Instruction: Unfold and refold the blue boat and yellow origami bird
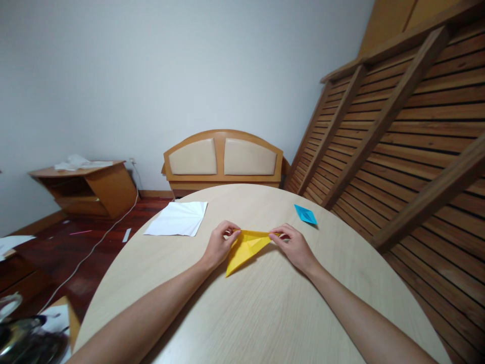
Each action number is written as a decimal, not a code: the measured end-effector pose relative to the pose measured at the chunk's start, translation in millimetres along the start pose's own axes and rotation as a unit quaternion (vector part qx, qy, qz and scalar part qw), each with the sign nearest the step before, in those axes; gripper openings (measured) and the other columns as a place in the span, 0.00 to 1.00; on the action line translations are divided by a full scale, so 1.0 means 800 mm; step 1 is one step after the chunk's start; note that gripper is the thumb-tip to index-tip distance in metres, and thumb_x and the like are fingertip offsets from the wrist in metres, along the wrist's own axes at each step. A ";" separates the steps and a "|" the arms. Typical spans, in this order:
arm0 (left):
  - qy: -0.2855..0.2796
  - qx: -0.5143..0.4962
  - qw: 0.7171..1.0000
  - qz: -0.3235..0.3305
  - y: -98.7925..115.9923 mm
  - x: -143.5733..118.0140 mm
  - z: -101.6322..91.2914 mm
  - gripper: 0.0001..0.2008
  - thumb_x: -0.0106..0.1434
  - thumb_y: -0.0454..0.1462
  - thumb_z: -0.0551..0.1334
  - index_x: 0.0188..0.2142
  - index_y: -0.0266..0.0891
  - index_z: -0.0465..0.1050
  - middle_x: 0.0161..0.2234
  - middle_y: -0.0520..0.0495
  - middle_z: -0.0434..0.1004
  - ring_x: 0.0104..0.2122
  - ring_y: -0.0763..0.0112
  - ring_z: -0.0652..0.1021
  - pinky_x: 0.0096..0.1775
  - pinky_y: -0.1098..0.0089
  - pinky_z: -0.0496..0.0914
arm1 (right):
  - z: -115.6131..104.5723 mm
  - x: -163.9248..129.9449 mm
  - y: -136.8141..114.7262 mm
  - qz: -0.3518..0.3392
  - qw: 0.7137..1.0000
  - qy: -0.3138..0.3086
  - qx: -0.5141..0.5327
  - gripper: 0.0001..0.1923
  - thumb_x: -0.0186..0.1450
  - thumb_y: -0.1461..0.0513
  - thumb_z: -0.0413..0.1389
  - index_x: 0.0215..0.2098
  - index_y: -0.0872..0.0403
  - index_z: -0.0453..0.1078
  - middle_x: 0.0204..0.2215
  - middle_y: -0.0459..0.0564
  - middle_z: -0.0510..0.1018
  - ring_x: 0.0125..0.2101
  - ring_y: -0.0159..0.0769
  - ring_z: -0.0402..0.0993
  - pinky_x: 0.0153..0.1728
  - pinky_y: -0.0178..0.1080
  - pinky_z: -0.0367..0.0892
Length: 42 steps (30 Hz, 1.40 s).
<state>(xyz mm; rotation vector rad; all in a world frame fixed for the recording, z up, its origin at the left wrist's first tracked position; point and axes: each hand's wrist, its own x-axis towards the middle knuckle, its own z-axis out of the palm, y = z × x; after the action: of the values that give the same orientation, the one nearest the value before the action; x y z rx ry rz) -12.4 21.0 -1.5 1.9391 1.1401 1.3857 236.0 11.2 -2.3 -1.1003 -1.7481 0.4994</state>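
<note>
A yellow sheet of paper (245,248), folded into a triangle, lies on the round light-wood table (265,313), its point toward me. My left hand (220,245) pinches its upper left corner. The upper right corner sits between the fingertips of my right hand (293,245). Both hands rest on the tabletop at either end of the paper's top edge.
A creased white sheet (177,219) lies on the table to the far left. A small blue folded paper (305,214) sits to the far right. A slatted wooden frame (397,136) leans at the right, and a headboard (223,162) stands behind the table.
</note>
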 end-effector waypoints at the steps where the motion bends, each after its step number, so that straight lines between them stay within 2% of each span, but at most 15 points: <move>1: 0.000 -0.003 1.000 -0.001 0.001 0.000 0.000 0.08 0.64 0.40 0.61 0.35 0.38 0.76 0.35 0.46 0.78 0.36 0.67 0.77 0.38 0.68 0.71 | 0.000 0.000 0.000 -0.003 1.000 0.003 -0.003 0.12 0.65 0.53 0.59 0.34 0.53 0.77 0.34 0.51 0.77 0.36 0.40 0.75 0.36 0.41 0.70; 6: -0.009 -0.024 0.999 -0.029 0.002 0.000 0.002 0.09 0.63 0.41 0.60 0.36 0.37 0.76 0.34 0.46 0.80 0.35 0.66 0.78 0.40 0.66 0.72 | -0.001 0.002 -0.003 -0.002 1.000 0.012 0.012 0.14 0.65 0.51 0.58 0.33 0.53 0.76 0.36 0.53 0.78 0.39 0.42 0.75 0.39 0.42 0.69; 13: 0.018 -0.064 0.994 -0.082 0.001 0.004 0.003 0.12 0.59 0.44 0.63 0.34 0.36 0.76 0.31 0.45 0.80 0.31 0.66 0.78 0.35 0.68 0.71 | -0.001 0.002 -0.004 0.083 0.996 0.001 0.036 0.18 0.63 0.48 0.58 0.33 0.54 0.77 0.32 0.52 0.82 0.33 0.42 0.76 0.38 0.42 0.69; 17: 0.022 -0.099 0.988 -0.112 -0.001 0.005 0.004 0.14 0.57 0.45 0.64 0.33 0.35 0.77 0.30 0.45 0.79 0.29 0.67 0.76 0.31 0.70 0.69 | -0.001 0.003 -0.001 0.094 0.994 0.016 0.060 0.20 0.62 0.47 0.58 0.32 0.55 0.78 0.31 0.53 0.82 0.33 0.42 0.76 0.39 0.42 0.69; 25: 0.019 -0.142 0.980 -0.141 0.000 0.008 0.004 0.18 0.52 0.47 0.69 0.33 0.34 0.79 0.28 0.44 0.80 0.27 0.67 0.77 0.30 0.70 0.70 | 0.000 0.004 0.003 0.096 0.993 0.033 0.058 0.22 0.64 0.45 0.55 0.29 0.55 0.74 0.27 0.51 0.80 0.31 0.42 0.75 0.36 0.41 0.69; 31: 0.009 -0.130 0.979 -0.159 0.002 0.007 0.003 0.21 0.50 0.51 0.71 0.31 0.34 0.77 0.26 0.43 0.80 0.27 0.67 0.78 0.29 0.70 0.70 | -0.003 0.000 0.001 0.058 0.997 0.020 -0.037 0.17 0.68 0.49 0.52 0.32 0.53 0.74 0.32 0.50 0.80 0.34 0.42 0.76 0.39 0.42 0.68; 34: -0.016 -0.124 0.980 -0.153 0.003 0.004 0.005 0.20 0.50 0.50 0.71 0.29 0.34 0.76 0.25 0.44 0.79 0.26 0.68 0.77 0.28 0.71 0.69 | -0.003 -0.004 -0.008 -0.003 0.991 0.011 -0.133 0.14 0.69 0.53 0.51 0.33 0.51 0.73 0.34 0.51 0.80 0.37 0.43 0.75 0.41 0.43 0.66; 36: -0.038 -0.118 0.982 -0.141 0.005 0.001 0.009 0.18 0.52 0.49 0.70 0.29 0.35 0.76 0.25 0.45 0.79 0.26 0.69 0.77 0.27 0.72 0.68 | 0.000 -0.006 -0.018 -0.053 0.981 -0.021 -0.186 0.11 0.70 0.56 0.52 0.34 0.51 0.73 0.35 0.50 0.80 0.39 0.43 0.74 0.43 0.44 0.64; 39: -0.075 -0.097 0.986 -0.112 0.009 -0.005 0.014 0.14 0.55 0.46 0.68 0.29 0.35 0.76 0.27 0.46 0.79 0.26 0.70 0.76 0.28 0.73 0.68 | 0.010 -0.011 -0.037 -0.086 0.976 -0.065 -0.190 0.09 0.70 0.58 0.52 0.37 0.50 0.72 0.37 0.50 0.80 0.41 0.42 0.75 0.44 0.44 0.64; 42: -0.111 -0.075 0.988 -0.080 0.015 -0.010 0.016 0.11 0.58 0.43 0.66 0.31 0.36 0.76 0.28 0.46 0.80 0.27 0.70 0.76 0.29 0.73 0.68 | 0.020 -0.014 -0.051 -0.098 0.975 -0.105 -0.171 0.10 0.71 0.56 0.51 0.37 0.50 0.72 0.36 0.49 0.80 0.40 0.40 0.75 0.44 0.43 0.64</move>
<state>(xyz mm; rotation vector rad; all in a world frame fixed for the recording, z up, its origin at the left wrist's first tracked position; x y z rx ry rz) 2.8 8.9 -1.0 1.8010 1.0302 1.1066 205.1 -17.0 14.6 -1.1243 -2.1615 0.2009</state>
